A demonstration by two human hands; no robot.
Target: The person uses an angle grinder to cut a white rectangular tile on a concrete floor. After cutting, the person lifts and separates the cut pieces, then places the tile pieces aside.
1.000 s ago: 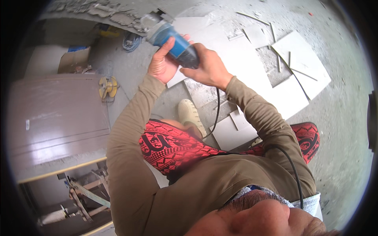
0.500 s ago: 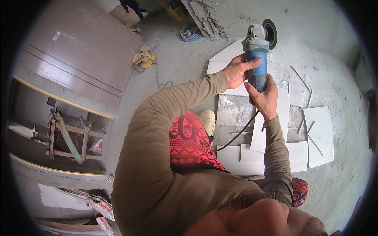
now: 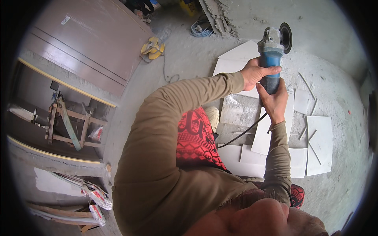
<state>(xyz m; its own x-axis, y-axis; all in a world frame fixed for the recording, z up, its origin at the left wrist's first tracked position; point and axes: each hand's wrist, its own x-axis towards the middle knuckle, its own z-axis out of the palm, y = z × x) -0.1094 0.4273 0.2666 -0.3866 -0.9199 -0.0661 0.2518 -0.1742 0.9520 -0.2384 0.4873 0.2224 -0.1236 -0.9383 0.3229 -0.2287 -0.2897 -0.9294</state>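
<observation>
An angle grinder (image 3: 271, 59) with a blue body, grey metal head and black rear grip is held up in front of me. Its dark round disc (image 3: 286, 38) sits on the right side of the head. My left hand (image 3: 254, 73) is closed round the blue body from the left, thumb across its front. Lower down, my right hand (image 3: 277, 100) wraps the black rear end. A black cord (image 3: 244, 134) runs from the grinder's bottom down to the left, past my knee. Beneath it, white tile or board pieces (image 3: 319, 141) lie on the concrete floor.
Thin cut strips (image 3: 307, 85) are scattered among the boards. A yellow cable reel (image 3: 152, 48) and a coil of blue-grey cable (image 3: 201, 28) lie farther off. At left are a large brown panel (image 3: 86, 43) and a wooden sawhorse-like frame (image 3: 69, 124) beyond an opening.
The view has shifted a little, so the grinder and both hands appear slightly farther right and lower. Both hands keep their hold on the grinder.
</observation>
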